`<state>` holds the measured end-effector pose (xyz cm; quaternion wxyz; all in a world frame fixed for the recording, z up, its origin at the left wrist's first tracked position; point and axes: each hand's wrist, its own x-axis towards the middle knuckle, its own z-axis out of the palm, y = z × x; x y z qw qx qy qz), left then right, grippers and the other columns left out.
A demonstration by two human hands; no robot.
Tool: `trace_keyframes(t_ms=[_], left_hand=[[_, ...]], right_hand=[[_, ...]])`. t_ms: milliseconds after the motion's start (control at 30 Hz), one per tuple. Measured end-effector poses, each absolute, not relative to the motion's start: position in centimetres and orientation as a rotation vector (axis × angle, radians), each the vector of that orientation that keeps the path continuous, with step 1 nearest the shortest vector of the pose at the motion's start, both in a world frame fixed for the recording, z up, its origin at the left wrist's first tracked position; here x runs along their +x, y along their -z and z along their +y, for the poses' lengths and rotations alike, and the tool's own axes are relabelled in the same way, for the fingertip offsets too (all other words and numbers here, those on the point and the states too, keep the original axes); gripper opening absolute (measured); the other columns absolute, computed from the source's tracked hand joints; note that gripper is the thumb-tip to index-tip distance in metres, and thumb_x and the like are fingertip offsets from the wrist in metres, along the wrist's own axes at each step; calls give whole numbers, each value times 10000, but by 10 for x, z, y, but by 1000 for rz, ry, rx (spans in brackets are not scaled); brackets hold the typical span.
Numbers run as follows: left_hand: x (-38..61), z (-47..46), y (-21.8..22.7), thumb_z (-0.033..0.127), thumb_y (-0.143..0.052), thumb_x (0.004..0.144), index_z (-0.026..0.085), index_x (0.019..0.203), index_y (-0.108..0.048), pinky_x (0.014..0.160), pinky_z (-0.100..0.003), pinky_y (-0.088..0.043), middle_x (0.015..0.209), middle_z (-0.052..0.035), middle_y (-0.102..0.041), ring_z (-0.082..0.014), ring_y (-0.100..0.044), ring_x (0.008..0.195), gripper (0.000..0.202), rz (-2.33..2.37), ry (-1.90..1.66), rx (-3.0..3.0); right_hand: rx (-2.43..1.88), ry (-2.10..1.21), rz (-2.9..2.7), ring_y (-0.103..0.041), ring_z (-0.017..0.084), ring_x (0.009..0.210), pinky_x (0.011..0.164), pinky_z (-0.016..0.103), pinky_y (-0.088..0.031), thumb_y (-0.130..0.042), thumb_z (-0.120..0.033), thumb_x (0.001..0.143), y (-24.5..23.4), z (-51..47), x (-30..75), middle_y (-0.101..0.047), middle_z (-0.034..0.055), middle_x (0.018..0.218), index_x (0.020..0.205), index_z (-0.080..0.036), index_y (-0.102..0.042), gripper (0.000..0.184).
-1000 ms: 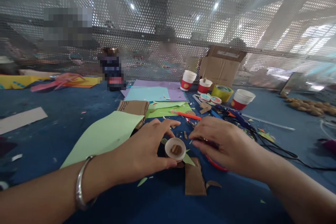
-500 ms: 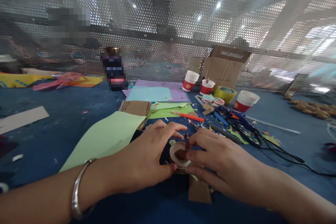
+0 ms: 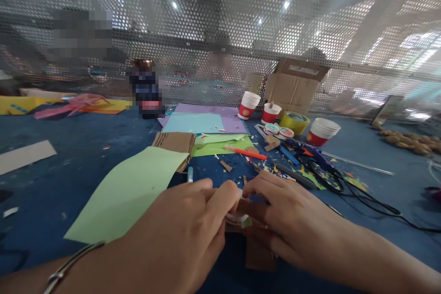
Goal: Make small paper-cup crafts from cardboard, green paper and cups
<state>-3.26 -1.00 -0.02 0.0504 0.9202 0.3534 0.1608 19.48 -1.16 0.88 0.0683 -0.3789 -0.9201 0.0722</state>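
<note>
Between my two hands sits a small round white piece (image 3: 237,218) with a raised rim, like a cut-down paper cup, mostly covered by my fingers. My left hand (image 3: 193,225) is closed, its curled fingertips at the near-left side of the piece. With bent fingers, my right hand (image 3: 282,211) grips the opposite side, and some fingertips reach inside the rim. A brown cardboard strip (image 3: 261,255) lies under the piece and my right hand. Left of my left hand is a curved light green sheet (image 3: 127,193).
Corrugated cardboard (image 3: 174,143) and coloured paper (image 3: 196,123) lie ahead. To the right are an orange pen (image 3: 251,153), a glue gun (image 3: 319,156) with its cable, paper scraps, a tape roll (image 3: 294,122) and paper cups (image 3: 323,131). A perforated screen (image 3: 193,32) stands behind.
My left hand has gone from spread fingers to curled ones and moved in over the white piece, covering more of it. My right hand stays at the piece's right side.
</note>
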Motion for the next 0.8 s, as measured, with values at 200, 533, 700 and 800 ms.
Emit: trace_keyframes(t_ms=[200, 533, 700, 800], left_hand=[[-32, -8, 2, 79, -470, 829, 231, 1003, -490, 595, -352, -433, 825, -27, -662, -235, -619, 710, 232, 1030, -456, 2848], [-27, -11, -1, 164, -463, 924, 166, 1110, -616, 713, -455, -492, 996, -93, -697, -298, -609, 860, 241, 934, -350, 2983], [-19, -12, 1, 320, -493, 989, 159, 1134, -651, 755, -456, -467, 1040, -70, -705, -292, -582, 916, 267, 920, -283, 2961], [-18, -12, 1, 385, -504, 993, 158, 1119, -676, 814, -474, -467, 1076, -75, -704, -294, -573, 958, 311, 918, -256, 2923]], right_hand=[[-1108, -267, -2750, -587, 245, 971, 869, 392, -541, -608, -118, 852, -11, -12, 194, -635, 104, 1056, 962, -182, -738, 183], [-1033, -357, -2694, -598, 229, 950, 860, 377, -519, -614, -105, 845, -8, -6, 200, -673, 88, 1005, 914, -169, -714, 137], [-1196, -146, -2367, -658, 240, 1002, 890, 377, -509, -561, -325, 984, -22, 10, 227, -739, 76, 1039, 1110, -240, -725, 224], [-1449, -44, -2165, -686, 235, 922, 840, 362, -518, -557, -351, 972, -27, 24, 244, -759, 63, 987, 991, -233, -746, 224]])
